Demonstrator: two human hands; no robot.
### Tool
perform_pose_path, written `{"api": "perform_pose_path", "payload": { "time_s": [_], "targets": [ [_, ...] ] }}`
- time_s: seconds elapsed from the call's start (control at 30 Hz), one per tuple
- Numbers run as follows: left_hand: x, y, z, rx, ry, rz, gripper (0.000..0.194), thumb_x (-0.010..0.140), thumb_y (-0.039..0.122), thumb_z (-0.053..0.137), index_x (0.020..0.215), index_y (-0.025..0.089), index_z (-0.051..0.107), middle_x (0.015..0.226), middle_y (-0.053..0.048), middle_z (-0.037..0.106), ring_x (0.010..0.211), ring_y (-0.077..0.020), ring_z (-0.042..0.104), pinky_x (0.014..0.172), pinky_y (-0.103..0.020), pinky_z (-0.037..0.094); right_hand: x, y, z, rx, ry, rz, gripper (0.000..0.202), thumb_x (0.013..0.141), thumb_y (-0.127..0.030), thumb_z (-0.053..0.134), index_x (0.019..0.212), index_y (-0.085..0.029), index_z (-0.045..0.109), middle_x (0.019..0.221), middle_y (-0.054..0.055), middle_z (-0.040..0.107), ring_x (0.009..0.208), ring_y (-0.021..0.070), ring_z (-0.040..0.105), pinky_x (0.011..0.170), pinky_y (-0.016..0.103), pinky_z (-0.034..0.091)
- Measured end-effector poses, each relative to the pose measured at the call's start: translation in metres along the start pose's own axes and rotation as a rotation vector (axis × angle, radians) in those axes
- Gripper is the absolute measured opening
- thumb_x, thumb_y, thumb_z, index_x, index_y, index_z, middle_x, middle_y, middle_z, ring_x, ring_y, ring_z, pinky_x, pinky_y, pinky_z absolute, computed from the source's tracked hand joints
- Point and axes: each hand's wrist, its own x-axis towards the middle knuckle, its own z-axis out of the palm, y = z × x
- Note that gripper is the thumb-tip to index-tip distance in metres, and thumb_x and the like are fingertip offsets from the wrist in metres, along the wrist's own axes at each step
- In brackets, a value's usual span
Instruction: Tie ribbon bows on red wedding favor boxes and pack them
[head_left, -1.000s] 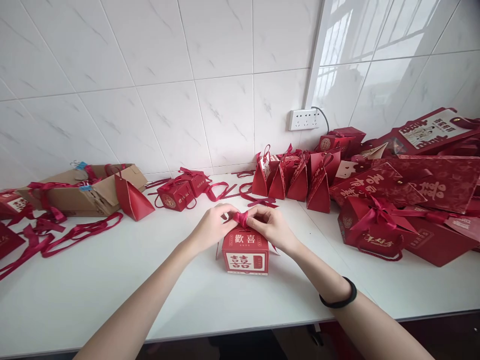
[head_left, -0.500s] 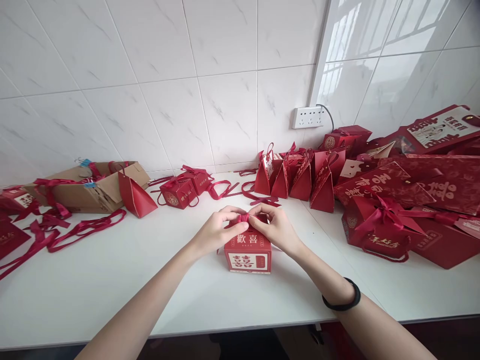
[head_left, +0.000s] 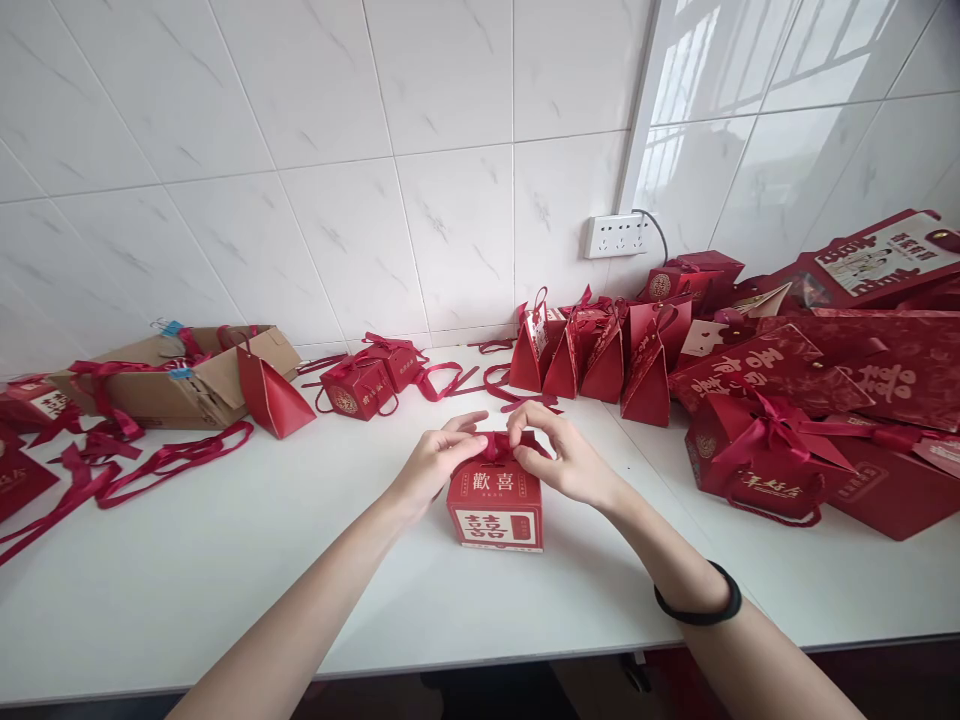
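Note:
A small red box (head_left: 495, 500) with white and gold characters stands upright on the white table, in front of me. A dark red ribbon (head_left: 496, 447) is tied in a knot on its top. My left hand (head_left: 439, 462) pinches the ribbon at the left of the knot, thumb on top. At the right of the knot is my right hand (head_left: 562, 455), its thumb and forefinger curled close to the ribbon with a gap between them; whether they touch the ribbon is unclear.
Red bags (head_left: 645, 370) and boxes crowd the right side. Two small boxes (head_left: 356, 387) and loose ribbons (head_left: 180, 465) lie to the left, beside a cardboard box (head_left: 172, 390). A power strip (head_left: 616, 236) hangs on the tiled wall. The table's front edge (head_left: 450, 661) is near.
My right thumb and forefinger have come away from the knot and moved slightly right. My left hand has shifted a little left, and the ribbon on top shows more.

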Motion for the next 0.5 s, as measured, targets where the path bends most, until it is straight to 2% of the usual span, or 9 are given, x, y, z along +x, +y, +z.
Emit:
{"api": "perform_pose_path", "payload": {
  "time_s": [0.07,0.17,0.33,0.5],
  "targets": [
    [-0.0023,-0.0007,0.0002,-0.007,0.023,0.009,0.026,0.073,0.041,0.067,0.062,0.018,0.071,0.142,-0.005,0.044,0.128,-0.0318,0.042,0.092,-0.035,0.044,-0.0015,-0.0029,-0.0023,-0.080,-0.048,-0.025,0.006,0.075,-0.015,0.059,0.075,-0.020,0.056,0.086,0.003,0.057,0.086,0.0185,0.052,0.078,0.035,0.044],
    [-0.0049,-0.0020,0.0022,-0.038,0.004,-0.009,0.027,0.074,0.041,0.066,0.063,0.017,0.072,0.142,-0.006,0.043,0.123,-0.0323,0.047,0.086,-0.035,0.046,-0.0013,-0.0032,-0.0032,-0.131,-0.044,-0.034,0.008,0.076,-0.022,0.068,0.079,-0.021,0.061,0.092,0.004,0.057,0.094,0.0203,0.052,0.085,0.037,0.043],
    [-0.0049,-0.0052,0.0041,-0.019,-0.007,0.022,0.029,0.076,0.042,0.064,0.066,0.016,0.072,0.142,-0.008,0.044,0.124,-0.0328,0.046,0.085,-0.034,0.046,0.0007,0.0005,-0.0023,-0.106,-0.031,-0.049,0.008,0.082,-0.021,0.065,0.074,-0.021,0.064,0.089,0.004,0.057,0.090,0.0185,0.055,0.082,0.035,0.046],
    [-0.0060,-0.0039,0.0025,0.231,0.066,0.126,0.040,0.083,0.049,0.054,0.063,0.017,0.065,0.137,-0.007,0.048,0.121,-0.0305,0.049,0.096,-0.040,0.041,-0.0004,0.0022,-0.0037,-0.130,0.014,-0.104,0.013,0.085,-0.016,0.060,0.074,-0.021,0.065,0.086,0.004,0.057,0.088,0.0181,0.056,0.079,0.034,0.048]
  ]
}}
